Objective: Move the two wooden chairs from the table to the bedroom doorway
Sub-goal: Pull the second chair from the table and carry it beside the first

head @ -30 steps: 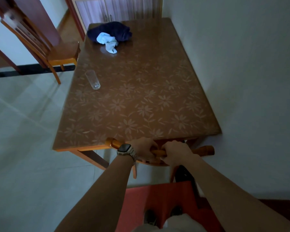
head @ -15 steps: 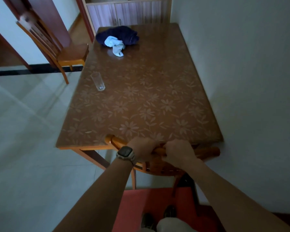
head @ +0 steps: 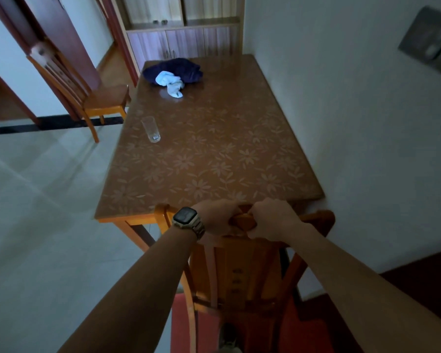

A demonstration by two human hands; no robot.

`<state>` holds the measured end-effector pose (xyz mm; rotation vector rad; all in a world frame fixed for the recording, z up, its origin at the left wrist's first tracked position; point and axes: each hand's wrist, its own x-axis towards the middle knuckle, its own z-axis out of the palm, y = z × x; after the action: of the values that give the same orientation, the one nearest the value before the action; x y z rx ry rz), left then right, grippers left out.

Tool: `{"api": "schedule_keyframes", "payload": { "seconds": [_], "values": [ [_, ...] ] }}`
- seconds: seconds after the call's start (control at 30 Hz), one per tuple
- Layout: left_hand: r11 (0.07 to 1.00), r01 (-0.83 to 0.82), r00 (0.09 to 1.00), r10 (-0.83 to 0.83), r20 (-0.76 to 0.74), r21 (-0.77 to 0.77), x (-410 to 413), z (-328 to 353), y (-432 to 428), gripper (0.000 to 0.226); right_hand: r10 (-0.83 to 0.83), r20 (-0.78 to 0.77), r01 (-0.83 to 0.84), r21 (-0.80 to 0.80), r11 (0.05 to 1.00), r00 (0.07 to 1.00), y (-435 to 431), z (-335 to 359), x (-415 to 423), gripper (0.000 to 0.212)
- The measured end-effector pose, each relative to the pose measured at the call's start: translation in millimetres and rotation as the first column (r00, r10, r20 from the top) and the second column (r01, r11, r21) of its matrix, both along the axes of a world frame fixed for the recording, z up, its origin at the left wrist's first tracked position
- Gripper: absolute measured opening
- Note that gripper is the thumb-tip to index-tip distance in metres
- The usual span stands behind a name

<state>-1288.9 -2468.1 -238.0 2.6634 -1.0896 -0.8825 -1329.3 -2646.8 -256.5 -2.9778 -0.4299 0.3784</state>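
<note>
A wooden chair (head: 236, 278) stands in front of me at the near end of the floral-topped table (head: 214, 154), its slatted back facing me. My left hand (head: 215, 217), with a wristwatch, and my right hand (head: 275, 219) both grip the chair's top rail side by side. The seat is hidden behind the backrest. A second wooden chair (head: 87, 95) stands at the far left corner of the table, by a dark red door frame, with a pale fluffy thing on its top rail.
On the table are a clear glass (head: 151, 129) near the left edge and a navy cloth (head: 175, 71) with a white cloth (head: 172, 84) at the far end. A white wall (head: 367, 123) runs along the right. Pale tiled floor (head: 36, 212) spreads left; a red mat (head: 181, 324) lies below.
The chair I hold has come back from under the table toward me, showing much more of its backrest. Both hands have kept their grip on the top rail.
</note>
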Motion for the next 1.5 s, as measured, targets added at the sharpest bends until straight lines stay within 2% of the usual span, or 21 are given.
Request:
{"api": "schedule_keyframes", "payload": {
  "seconds": [0.2,0.57,0.63,0.77,0.93,1.03,1.2,1.33,1.5],
  "values": [
    [0.997,-0.073,0.997,0.073,0.001,0.012,-59.3,9.8,14.5,0.029,0.037,-0.008,-0.037,0.002,0.999,0.999,12.9,7.5,-54.2,0.031],
    [0.998,-0.057,0.997,0.056,0.056,0.014,-151.5,40.2,43.0,0.032,0.045,0.057,-0.047,0.028,0.999,0.997,41.3,31.8,-145.3,0.020],
    [1.000,-0.025,0.998,0.025,0.061,-0.002,-161.9,37.4,48.8,0.031,0.028,0.060,-0.029,0.019,0.999,0.998,47.8,31.5,-158.7,0.019],
    [1.000,-0.002,0.998,0.004,0.055,-0.024,-180.6,25.3,71.1,0.028,-0.014,0.048,0.013,0.022,1.000,0.999,70.0,25.4,-183.6,0.034],
    [1.000,-0.005,0.998,0.005,0.060,-0.009,-209.8,7.9,92.9,0.031,-0.041,0.010,0.041,0.017,0.999,0.999,94.2,11.4,-218.1,0.027],
    [1.000,0.015,0.999,-0.016,0.046,0.014,-226.4,-3.9,95.4,0.031,-0.084,-0.027,0.085,0.035,0.996,0.996,97.9,-2.0,-238.3,0.037],
    [0.999,0.029,0.998,-0.031,0.046,0.033,-241.1,-7.9,90.6,0.034,-0.133,-0.037,0.135,0.076,0.988,0.990,96.4,-8.0,-262.8,0.036],
    [0.999,-0.003,0.990,-0.002,0.139,0.040,-261.3,-13.3,101.7,0.038,-0.108,-0.010,0.109,0.048,0.993,0.994,103.7,-9.5,-280.5,0.028],
    [0.998,-0.056,0.993,0.053,0.107,0.024,-291.9,-21.3,115.6,0.039,-0.083,0.010,0.083,0.007,0.997,0.996,115.3,-13.9,-314.0,0.042]
  ]
}}
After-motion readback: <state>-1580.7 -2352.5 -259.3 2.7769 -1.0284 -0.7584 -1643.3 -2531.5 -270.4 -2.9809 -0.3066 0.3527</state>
